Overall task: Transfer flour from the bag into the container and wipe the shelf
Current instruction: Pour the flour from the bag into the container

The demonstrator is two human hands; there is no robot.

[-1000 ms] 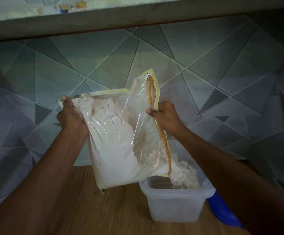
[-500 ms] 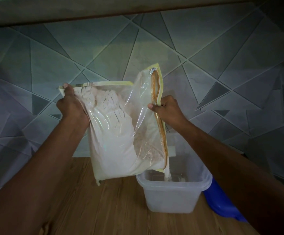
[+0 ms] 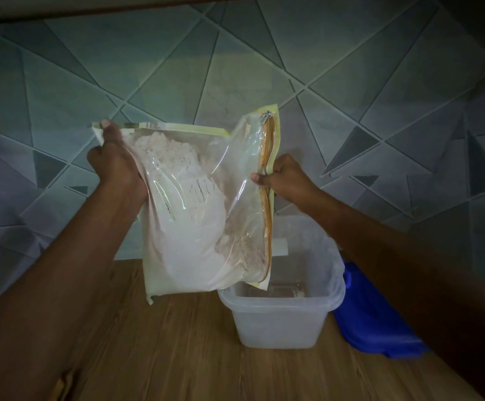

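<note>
Nearest, the wooden shelf [image 3: 177, 357] runs under both forearms. On it, to the right, stands a translucent plastic container [image 3: 278, 322], open at the top, its inner walls dusted white. A blue lid [image 3: 380, 328] lies just beside it on the right; whether the two touch, I cannot tell. Over the container's left rim hangs the clear bag [image 3: 244, 175], turned on its side so that the orange zipper [image 3: 267, 204] runs down its right edge and its lower right corner dips over the rim. Flour [image 3: 183, 227] fills the bag's left and lower part. The left hand [image 3: 114, 166] grips the bag's upper left corner, fingers curled round the plastic, thumb up on the yellow edge. The right hand [image 3: 287, 178] pinches the zipper edge about midway, thumb pressed against curled fingers. Behind everything rises a grey-green tiled wall [image 3: 351, 68] patterned in triangles.
</note>
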